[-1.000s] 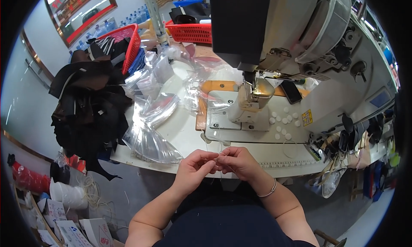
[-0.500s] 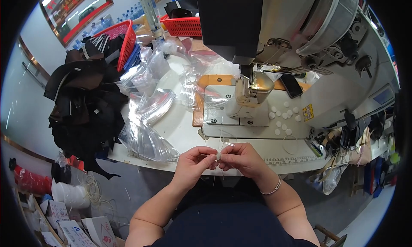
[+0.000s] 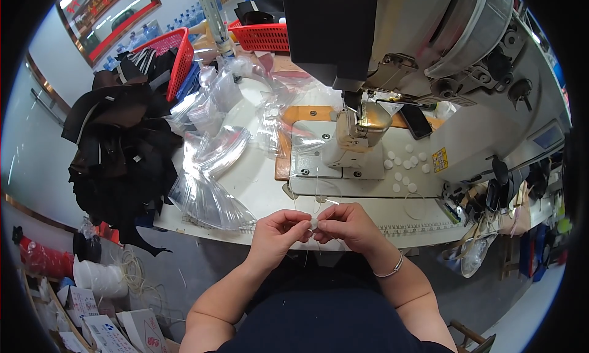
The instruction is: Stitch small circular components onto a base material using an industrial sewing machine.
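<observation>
In front of the table's near edge, my left hand [image 3: 277, 231] is closed in a pinch on a small white round piece [image 3: 314, 223], like a button or disc. The fingertips of my right hand [image 3: 348, 228] meet it from the other side, pressed together; what they grip is too small to make out. Fine white thread [image 3: 317, 190] hangs in loops between the sewing machine and my fingers, and loose ends trail below them. Several similar white discs [image 3: 407, 164] lie on the bed of the sewing machine [image 3: 356, 141], right of its post.
Clear plastic bags [image 3: 211, 187] heap up on the left of the table, beside a dark pile of cut material [image 3: 123, 150]. Red baskets [image 3: 261, 36] stand at the back. A dark phone [image 3: 417, 121] lies behind the discs. A ruler strip [image 3: 423, 229] runs along the near edge.
Both hands stay nearly in place, with the white piece shifted very slightly. The thread loops above my fingers have changed shape a little.
</observation>
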`<state>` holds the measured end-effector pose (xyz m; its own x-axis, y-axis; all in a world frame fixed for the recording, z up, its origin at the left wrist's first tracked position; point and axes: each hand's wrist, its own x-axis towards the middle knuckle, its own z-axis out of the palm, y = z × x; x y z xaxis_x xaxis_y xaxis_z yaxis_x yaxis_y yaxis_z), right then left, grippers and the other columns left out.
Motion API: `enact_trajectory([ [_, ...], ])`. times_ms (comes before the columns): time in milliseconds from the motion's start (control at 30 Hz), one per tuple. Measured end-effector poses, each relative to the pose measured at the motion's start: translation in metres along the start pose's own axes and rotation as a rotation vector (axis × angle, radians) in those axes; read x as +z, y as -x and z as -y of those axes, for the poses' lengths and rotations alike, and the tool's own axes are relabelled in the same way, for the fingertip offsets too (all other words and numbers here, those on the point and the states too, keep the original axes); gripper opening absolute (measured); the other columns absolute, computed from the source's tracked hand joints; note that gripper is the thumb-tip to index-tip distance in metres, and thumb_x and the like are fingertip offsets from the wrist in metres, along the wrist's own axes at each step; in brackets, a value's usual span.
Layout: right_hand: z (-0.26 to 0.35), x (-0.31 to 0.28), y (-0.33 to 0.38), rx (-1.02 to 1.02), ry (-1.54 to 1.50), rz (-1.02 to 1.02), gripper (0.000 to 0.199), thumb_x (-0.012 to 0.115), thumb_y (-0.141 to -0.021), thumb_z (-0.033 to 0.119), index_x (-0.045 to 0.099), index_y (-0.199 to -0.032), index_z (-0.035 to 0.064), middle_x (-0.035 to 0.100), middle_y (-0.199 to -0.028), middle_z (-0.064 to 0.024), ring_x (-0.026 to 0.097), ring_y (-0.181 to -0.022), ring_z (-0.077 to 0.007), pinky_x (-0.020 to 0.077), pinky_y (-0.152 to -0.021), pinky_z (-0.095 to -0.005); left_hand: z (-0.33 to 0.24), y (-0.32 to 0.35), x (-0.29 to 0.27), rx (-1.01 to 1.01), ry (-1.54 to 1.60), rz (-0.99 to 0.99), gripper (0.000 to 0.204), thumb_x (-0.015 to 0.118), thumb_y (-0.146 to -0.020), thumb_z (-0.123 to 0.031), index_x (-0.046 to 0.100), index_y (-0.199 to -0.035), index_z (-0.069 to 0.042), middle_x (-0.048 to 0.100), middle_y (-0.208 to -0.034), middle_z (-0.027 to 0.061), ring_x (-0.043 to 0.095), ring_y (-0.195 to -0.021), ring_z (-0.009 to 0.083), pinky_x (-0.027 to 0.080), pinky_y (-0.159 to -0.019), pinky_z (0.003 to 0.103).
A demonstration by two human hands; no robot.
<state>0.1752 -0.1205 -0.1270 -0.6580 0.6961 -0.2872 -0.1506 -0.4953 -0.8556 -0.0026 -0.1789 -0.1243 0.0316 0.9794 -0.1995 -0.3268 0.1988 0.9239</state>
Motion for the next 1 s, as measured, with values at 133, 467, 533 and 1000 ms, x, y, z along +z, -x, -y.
enact_trajectory([
  [133,-0.001,-0.003,0.001,0.001,-0.01,0.012,0.014,0.056,-0.082,0.005,0.059,-0.092,-0.0036,0.063,-0.078,-0.0132,0.064,-0.072,-0.0199,0.0536,-0.067,-0.0305,0.002,-0.001,0.0,0.001,-0.033,-0.024,0.014,0.061,-0.081,-0.004,0.06,-0.092,0.003,0.062,-0.078,0.007,0.059,-0.069,0.0099,0.048,-0.064,0.021],
  [467,0.001,-0.001,0.005,-0.025,-0.059,0.038,0.018,0.053,-0.081,0.004,0.058,-0.095,-0.0063,0.063,-0.082,-0.0162,0.064,-0.076,-0.0228,0.0531,-0.07,-0.0319,0.004,0.0,0.0,0.001,-0.034,-0.06,0.014,0.062,-0.08,-0.005,0.061,-0.092,0.003,0.063,-0.078,0.0069,0.059,-0.068,0.0095,0.048,-0.064,0.021],
  [533,0.002,0.002,0.006,-0.035,0.005,0.016,0.017,0.058,-0.079,0.003,0.059,-0.094,-0.0059,0.064,-0.081,-0.0154,0.064,-0.075,-0.0208,0.0528,-0.07,-0.0305,0.005,0.001,-0.001,0.002,-0.059,-0.064,0.014,0.062,-0.08,-0.006,0.061,-0.092,0.002,0.063,-0.079,0.0066,0.059,-0.068,0.0094,0.049,-0.064,0.021],
  [1000,-0.016,0.005,0.001,-0.136,0.001,-0.122,0.015,0.065,-0.077,0.008,0.06,-0.085,-0.0035,0.063,-0.074,-0.0096,0.06,-0.067,-0.0142,0.05,-0.063,-0.0245,0.019,0.0,0.002,0.034,0.054,-0.024,0.017,0.062,-0.08,-0.007,0.059,-0.095,0.001,0.061,-0.081,0.0041,0.056,-0.074,0.0077,0.046,-0.07,0.02],
])
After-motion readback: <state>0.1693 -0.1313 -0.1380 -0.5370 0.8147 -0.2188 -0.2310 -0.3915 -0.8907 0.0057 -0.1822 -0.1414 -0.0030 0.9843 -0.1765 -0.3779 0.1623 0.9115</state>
